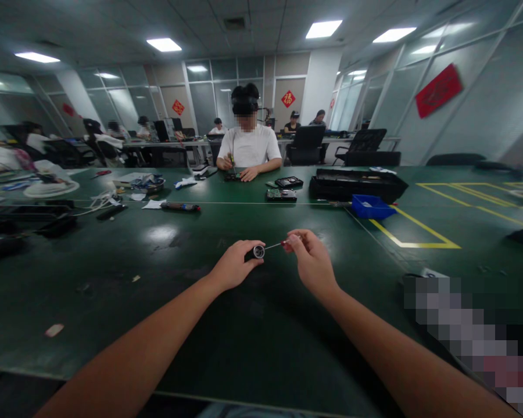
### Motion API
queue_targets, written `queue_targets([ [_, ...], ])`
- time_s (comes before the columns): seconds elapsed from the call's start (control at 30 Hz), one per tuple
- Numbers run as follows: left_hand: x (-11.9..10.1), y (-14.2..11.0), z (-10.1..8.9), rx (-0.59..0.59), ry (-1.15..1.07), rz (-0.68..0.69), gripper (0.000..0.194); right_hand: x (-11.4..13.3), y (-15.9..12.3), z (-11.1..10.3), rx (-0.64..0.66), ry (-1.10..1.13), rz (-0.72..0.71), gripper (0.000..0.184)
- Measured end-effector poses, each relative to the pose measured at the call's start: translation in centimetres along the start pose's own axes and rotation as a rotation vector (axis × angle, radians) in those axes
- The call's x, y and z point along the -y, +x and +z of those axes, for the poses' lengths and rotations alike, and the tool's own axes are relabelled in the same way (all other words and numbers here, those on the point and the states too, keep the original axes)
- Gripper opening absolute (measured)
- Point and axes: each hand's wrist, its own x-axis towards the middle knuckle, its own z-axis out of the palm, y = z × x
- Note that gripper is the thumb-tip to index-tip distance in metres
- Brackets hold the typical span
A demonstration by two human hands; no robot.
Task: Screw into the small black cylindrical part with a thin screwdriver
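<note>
My left hand (235, 264) is closed around a small dark cylinder (258, 252) with a silvery ring at the end that faces me. Between the fingers of my right hand (311, 261) is the reddish, partly see-through handle of a screwdriver (284, 244). Its thin metal shaft points left, and the tip meets the rim of the cylinder or lies just behind it; I cannot tell which. Both hands are above the green table, near its middle. The inside of the cylinder is too small to make out well.
Across the green table (192, 331), a person (248, 142) in white works on a small part. Circuit-board parts (281, 195), a black tray (357, 187) and a blue bin (372, 207) lie ahead. A dark tool (181, 207) and cables (100, 200) are left.
</note>
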Motion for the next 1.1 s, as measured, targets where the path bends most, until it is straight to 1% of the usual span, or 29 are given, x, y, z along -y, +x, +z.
queue_targets([
  [0.1, -0.1, 0.1, -0.2, -0.044, 0.007, 0.045, 0.039, -0.8, 0.6, 0.1, -0.033, 0.211, 0.122, 0.028],
  [0.2, 0.0, 0.4, -0.5, -0.091, 0.047, 0.137, 0.039, -1.3, 1.1, 0.1, -0.053, 0.398, 0.258, 0.022],
  [0.27, 0.1, 0.5, -0.5, -0.081, 0.081, 0.143, 0.037, -1.5, 1.2, 0.0, -0.086, 0.429, 0.325, 0.019],
  [0.33, 0.3, 0.6, -0.5, -0.054, 0.097, 0.114, 0.036, -1.8, 1.3, 0.0, -0.119, 0.387, 0.345, 0.018],
  [0.47, 0.7, 0.6, 0.0, -0.007, 0.081, 0.044, 0.036, -2.3, 1.2, 0.1, -0.139, 0.223, 0.277, 0.020],
  [0.57, 1.0, 0.6, 0.3, -0.026, 0.036, -0.016, 0.032, -2.3, 1.0, 0.3, -0.148, 0.118, 0.221, 0.023],
  [0.63, 1.2, 0.6, 0.4, -0.058, 0.000, -0.053, 0.030, -2.1, 0.9, 0.2, -0.151, 0.111, 0.201, 0.024],
  [0.7, 1.1, 0.6, 0.3, -0.085, -0.035, -0.090, 0.032, -1.9, 0.9, 0.1, -0.151, 0.134, 0.178, 0.024],
  [0.77, 0.6, 0.5, -0.1, -0.105, -0.061, -0.123, 0.038, -1.6, 0.9, -0.1, -0.156, 0.151, 0.143, 0.024],
  [0.83, -0.3, 0.3, -0.5, -0.096, -0.061, -0.147, 0.041, -1.3, 0.8, -0.3, -0.163, 0.146, 0.107, 0.025],
  [0.87, -0.8, 0.2, -0.7, -0.067, -0.049, -0.153, 0.039, -1.1, 0.8, -0.4, -0.162, 0.133, 0.095, 0.025],
  [0.93, -1.9, 0.0, -0.8, 0.027, -0.011, -0.139, 0.034, -0.8, 0.7, -0.5, -0.162, 0.097, 0.082, 0.026],
  [1.03, -2.9, -0.3, -0.6, 0.162, 0.031, -0.052, 0.029, -0.5, 0.5, -0.4, -0.153, 0.048, 0.064, 0.027],
  [1.1, -3.2, -0.6, -0.2, 0.228, 0.063, 0.025, 0.032, -0.6, 0.5, -0.3, -0.155, 0.037, 0.043, 0.027],
])
